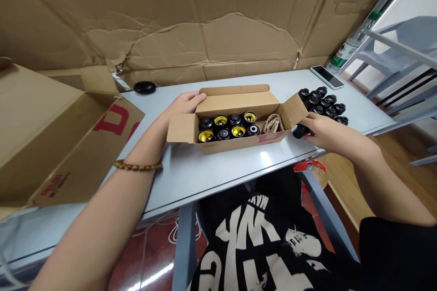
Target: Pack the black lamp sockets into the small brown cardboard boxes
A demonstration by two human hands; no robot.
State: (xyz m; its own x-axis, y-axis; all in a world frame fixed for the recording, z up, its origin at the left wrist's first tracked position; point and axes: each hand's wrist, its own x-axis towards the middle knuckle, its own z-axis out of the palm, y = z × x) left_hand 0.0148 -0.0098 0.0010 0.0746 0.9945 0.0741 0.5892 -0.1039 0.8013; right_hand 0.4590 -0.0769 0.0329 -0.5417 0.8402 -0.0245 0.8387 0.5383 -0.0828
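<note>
A small cardboard box [235, 146] stands open on the table, its flaps spread. Inside are two rows of black cylindrical parts [223, 134], some showing yellow interiors, with crumpled brown paper [273, 124] at the right end. My left hand [187, 101] rests at the box's back left corner, fingers closed on the back flap. Just right of the box, my right hand [316, 128] is closed round a black part [300, 131]. Beyond it stands a group of several similar black parts [324, 101].
A larger open carton [85, 145] is at the left. A black mouse-like object [144, 87] lies behind the left arm. A phone [327, 77] and a bottle [348, 52] are at the back right. Large cardboard rises behind the table [211, 177].
</note>
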